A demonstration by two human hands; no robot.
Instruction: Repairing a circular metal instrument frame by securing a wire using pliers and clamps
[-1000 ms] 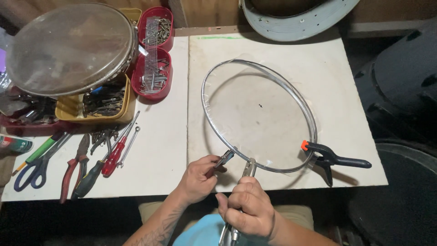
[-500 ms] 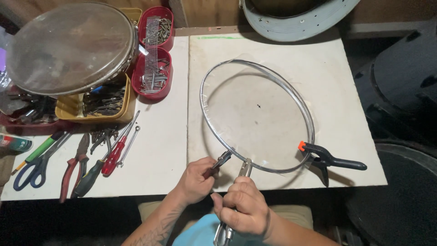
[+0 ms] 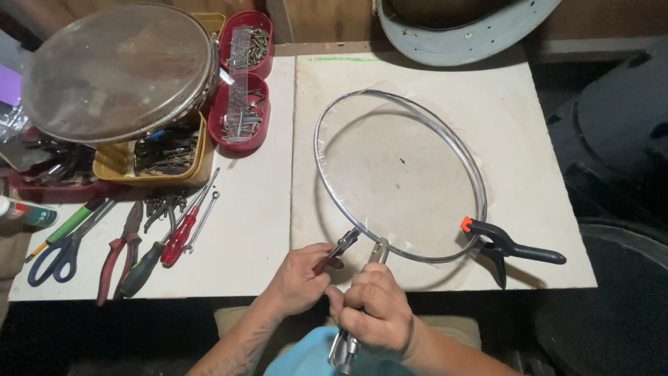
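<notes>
Two pliers at once on the thin silver wire hoop [image 3: 400,177], which lies flat on the pale board [image 3: 529,139] with clear film stretched across it. Our left hand [image 3: 299,282] is closed round the red-handled pliers [image 3: 336,252], our right hand [image 3: 376,313] clenched on the steel pliers [image 3: 376,256], both noses at the hoop's near edge. We'd say the risk is a slip: twist too hard and a nose may tear the film or kink the wire. Only the black spring clamp with orange tips [image 3: 504,245] pins the hoop, so it could skate sideways. Off left lie red-handled hand tools [image 3: 139,251], blue-handled scissors [image 3: 59,254] and red trays of screws [image 3: 242,115], well apart; nothing crowds our hands.
</notes>
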